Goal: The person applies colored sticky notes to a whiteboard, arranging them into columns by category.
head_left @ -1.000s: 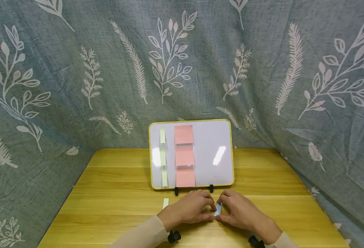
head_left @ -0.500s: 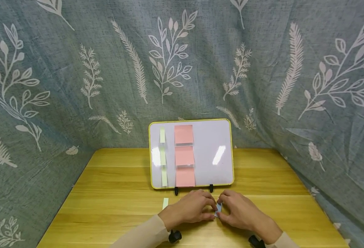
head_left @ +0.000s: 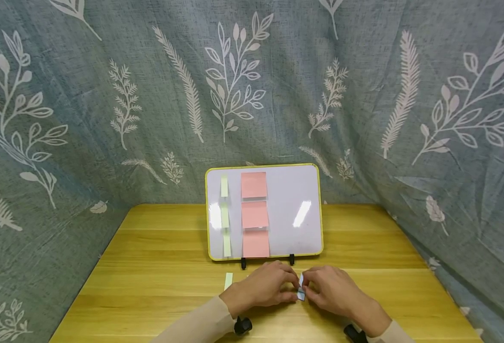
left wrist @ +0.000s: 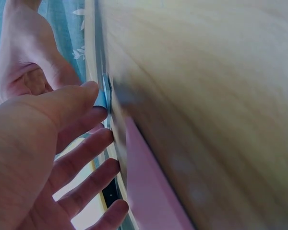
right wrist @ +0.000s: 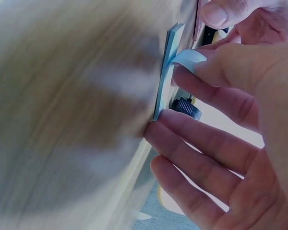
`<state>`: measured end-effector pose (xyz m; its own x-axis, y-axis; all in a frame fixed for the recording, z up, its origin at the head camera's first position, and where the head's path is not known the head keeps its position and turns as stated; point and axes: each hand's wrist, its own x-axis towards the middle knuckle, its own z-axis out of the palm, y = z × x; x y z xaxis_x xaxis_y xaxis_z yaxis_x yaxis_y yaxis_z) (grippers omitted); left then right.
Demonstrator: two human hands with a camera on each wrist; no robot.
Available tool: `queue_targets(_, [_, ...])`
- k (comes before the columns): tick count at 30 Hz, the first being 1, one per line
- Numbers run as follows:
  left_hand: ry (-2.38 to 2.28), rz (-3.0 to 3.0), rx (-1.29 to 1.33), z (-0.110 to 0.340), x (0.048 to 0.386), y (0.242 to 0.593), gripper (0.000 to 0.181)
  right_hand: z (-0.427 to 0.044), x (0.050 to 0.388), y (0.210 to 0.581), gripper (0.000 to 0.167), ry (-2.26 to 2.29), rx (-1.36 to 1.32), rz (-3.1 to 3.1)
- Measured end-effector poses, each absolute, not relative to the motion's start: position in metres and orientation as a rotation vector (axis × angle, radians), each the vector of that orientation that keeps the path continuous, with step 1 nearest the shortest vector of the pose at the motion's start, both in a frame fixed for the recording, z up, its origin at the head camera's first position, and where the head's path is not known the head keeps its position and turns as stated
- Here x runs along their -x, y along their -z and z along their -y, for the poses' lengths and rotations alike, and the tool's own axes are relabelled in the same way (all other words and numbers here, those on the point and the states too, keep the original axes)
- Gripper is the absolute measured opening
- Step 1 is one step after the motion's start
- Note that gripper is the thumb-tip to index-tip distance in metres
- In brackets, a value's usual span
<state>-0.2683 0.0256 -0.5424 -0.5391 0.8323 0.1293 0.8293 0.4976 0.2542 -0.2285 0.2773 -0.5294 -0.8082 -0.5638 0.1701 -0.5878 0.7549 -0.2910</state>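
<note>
- While a big grey-green cloth curtain with white leaves is hanging behind, a yellow wooden table is filling the space below.
- A white board with a yellow rim is standing on two black feet.
- The person's right hand is pinching, with thumb and finger together on blue paper.
- The left hand is keeping its thumb and finger apart, just beside that paper; I can't tell if they are touching it.
- Three pink square notes are sticking to the board.
- Three pale green paper strips are sticking left of them.
- A light blue narrow paper pad is lying on the table between the hands.
- Its light blue top strip is curling up into the right hand's pinch.
</note>
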Motion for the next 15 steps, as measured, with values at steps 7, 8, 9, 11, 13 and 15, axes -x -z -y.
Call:
queue_targets(7, [-0.471, -2.705, -1.459, -0.0274, 0.2678, 0.5454, 0.024, -0.2771, 0.2276, 0.5287, 0.018, -0.519, -0.948, 2.873])
queue_targets(8, [-0.473, -2.705, -1.453, -0.0277, 0.2679, 0.5456, 0.025, -0.2769, 0.2274, 0.5284, 0.018, -0.520, -0.941, 2.878])
queue_targets(9, [-0.475, -2.705, -1.446, -0.0279, 0.2679, 0.5455, 0.025, -0.2767, 0.2272, 0.5287, 0.017, -0.518, -0.933, 2.882])
queue_targets(11, [-0.474, -2.706, -1.434, -0.0281, 0.2678, 0.5455, 0.026, -0.2765, 0.2272, 0.5295, 0.016, -0.510, -0.914, 2.890])
queue_targets(13, [-0.471, -2.709, -1.429, -0.0280, 0.2680, 0.5452, 0.026, -0.2764, 0.2272, 0.5304, 0.015, -0.496, -0.902, 2.888])
queue_targets(15, [-0.470, -2.711, -1.423, -0.0278, 0.2682, 0.5445, 0.026, -0.2764, 0.2274, 0.5312, 0.015, -0.487, -0.894, 2.879])
